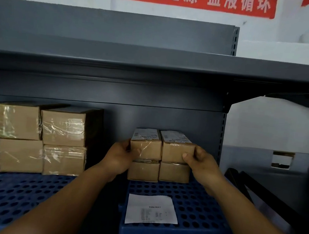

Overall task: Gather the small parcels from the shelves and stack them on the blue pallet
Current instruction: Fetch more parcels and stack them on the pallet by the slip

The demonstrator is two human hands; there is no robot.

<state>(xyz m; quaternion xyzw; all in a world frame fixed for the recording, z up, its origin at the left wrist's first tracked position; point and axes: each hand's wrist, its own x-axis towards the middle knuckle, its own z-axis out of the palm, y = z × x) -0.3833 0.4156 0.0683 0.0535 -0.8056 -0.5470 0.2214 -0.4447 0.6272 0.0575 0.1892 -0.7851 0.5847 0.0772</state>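
Two small brown parcels with white labels, the upper left parcel (146, 148) and the upper right parcel (177, 150), sit side by side on two lower parcels (158, 172). This block stands on a blue perforated pallet (194, 205). My left hand (120, 156) grips the left side of the upper left parcel, thumb on its front. My right hand (201, 163) grips the right side of the upper right parcel. Both hands squeeze the upper pair together.
A larger stack of taped brown boxes (40, 139) stands on a second blue pallet (10, 197) at left. A white paper sheet (151, 210) lies on the pallet in front of the parcels. A grey shelf board (155, 58) hangs overhead. Dark bars (247, 184) lean at right.
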